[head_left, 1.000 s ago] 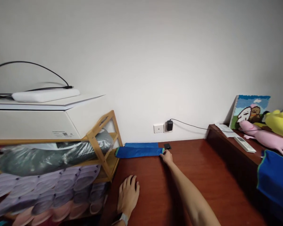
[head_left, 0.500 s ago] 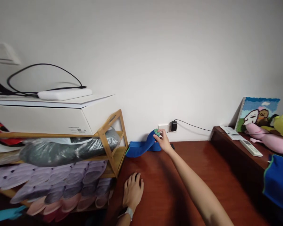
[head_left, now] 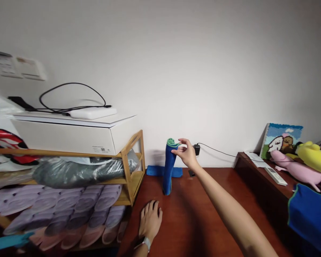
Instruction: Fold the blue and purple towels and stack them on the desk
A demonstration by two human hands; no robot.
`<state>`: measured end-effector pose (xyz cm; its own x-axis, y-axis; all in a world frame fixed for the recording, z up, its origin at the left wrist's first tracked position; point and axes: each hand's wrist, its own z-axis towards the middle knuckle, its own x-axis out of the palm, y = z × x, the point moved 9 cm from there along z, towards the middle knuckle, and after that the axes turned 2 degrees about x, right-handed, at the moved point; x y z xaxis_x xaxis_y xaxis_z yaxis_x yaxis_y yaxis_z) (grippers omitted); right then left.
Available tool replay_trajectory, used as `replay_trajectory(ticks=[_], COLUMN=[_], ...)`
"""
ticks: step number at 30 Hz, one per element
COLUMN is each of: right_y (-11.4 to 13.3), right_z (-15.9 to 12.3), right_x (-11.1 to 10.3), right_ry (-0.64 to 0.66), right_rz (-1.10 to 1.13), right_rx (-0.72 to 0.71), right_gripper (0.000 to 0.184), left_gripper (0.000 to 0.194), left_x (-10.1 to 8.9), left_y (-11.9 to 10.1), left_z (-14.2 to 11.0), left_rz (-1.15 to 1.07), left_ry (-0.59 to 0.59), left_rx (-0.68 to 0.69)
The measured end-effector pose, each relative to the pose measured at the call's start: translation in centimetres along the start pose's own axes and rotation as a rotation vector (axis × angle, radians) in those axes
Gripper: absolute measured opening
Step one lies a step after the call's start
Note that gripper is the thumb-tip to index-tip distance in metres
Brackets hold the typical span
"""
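Note:
My right hand pinches the top edge of a rolled blue towel with green trim. The roll hangs nearly upright, slightly tilted, its lower end at or just above the dark red wooden tabletop; whether it touches cannot be made out. Behind it, a second blue towel lies flat along the wall, partly hidden by the roll. My left hand rests flat on the tabletop's left side, fingers stretched out, a watch on its wrist.
On the left, a wooden rack holds purple and pink slippers under a white box. A black charger is plugged into the wall. On the right ledge are a remote, a pink plush and a hanging blue cloth.
My right hand has lifted the rolled towel from a sagging, slanted position to nearly upright, away from the flat towel by the wall. My left hand stays on the tabletop. The view has shifted slightly.

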<state>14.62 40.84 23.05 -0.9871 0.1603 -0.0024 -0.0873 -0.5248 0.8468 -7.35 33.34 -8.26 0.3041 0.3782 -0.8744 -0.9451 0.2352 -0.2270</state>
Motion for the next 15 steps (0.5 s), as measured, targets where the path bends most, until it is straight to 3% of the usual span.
replay_trajectory(ticks=[2, 4, 7, 11, 15], right_y=[2.6, 5.3, 10.5, 19.7, 26.5], right_z=[0.7, 1.2, 0.9, -1.3, -2.5], right_x=[-0.7, -1.1, -0.7, -1.6, -4.7], right_ry=[-0.022, -0.016, 0.111, 0.189, 0.095], right_rz=[-0.09, -0.209, -0.351, -0.427, -0.534], right_rx=[-0.055, -0.104, -0.23, -0.465, -0.491], right_gripper=[0.064, 0.048, 0.03, 0.028, 0.032], left_gripper=[0.04, 0.04, 0.039, 0.034, 0.035], left_x=[0.1, 0.2, 0.2, -0.4, -2.4], left_y=[0.1, 0.1, 0.3, 1.7, 1.5], left_z=[0.0, 0.0, 0.2, 0.7, 0.9], left_rz=[-0.001, -0.006, -0.08, -0.287, -0.397], left_ry=[-0.009, -0.019, -0.032, -0.027, -0.027], left_rx=[-0.006, -0.006, -0.012, -0.113, -0.173])
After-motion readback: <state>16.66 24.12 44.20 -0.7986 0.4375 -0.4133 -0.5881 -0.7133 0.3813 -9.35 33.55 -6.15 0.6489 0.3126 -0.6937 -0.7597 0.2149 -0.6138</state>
